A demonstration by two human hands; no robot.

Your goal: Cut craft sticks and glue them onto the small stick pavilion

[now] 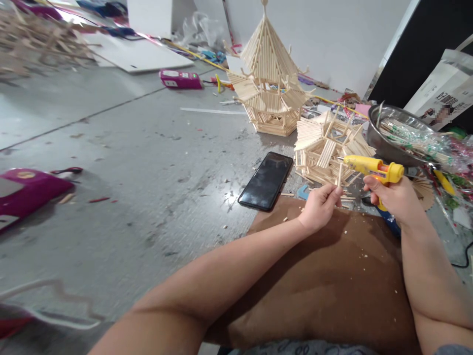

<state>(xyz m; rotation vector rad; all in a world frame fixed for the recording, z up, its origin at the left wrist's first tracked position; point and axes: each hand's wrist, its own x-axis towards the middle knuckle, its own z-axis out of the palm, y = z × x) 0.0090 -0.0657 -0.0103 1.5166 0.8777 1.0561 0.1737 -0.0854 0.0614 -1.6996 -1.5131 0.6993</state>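
My left hand point(320, 207) pinches a thin wooden stick point(340, 175) that stands upright between its fingertips. My right hand point(392, 199) grips a yellow glue gun point(371, 167), whose nozzle points left and meets the stick near its top. Just behind both hands lies a part-built house of wooden sticks point(327, 148) on the grey floor. Further back stands a finished stick pagoda point(269, 79) with a pointed roof. Both forearms reach over a brown board point(332, 291) in front of me.
A black phone point(266, 180) lies face up left of the hands. A metal bowl point(395, 140) with wrapped sticks sits at right, beside a paper bag point(441, 88). Magenta boxes point(25, 192) point(181, 79) lie at the left and back. A white sheet point(136, 54) and stick scraps point(40, 39) lie further back.
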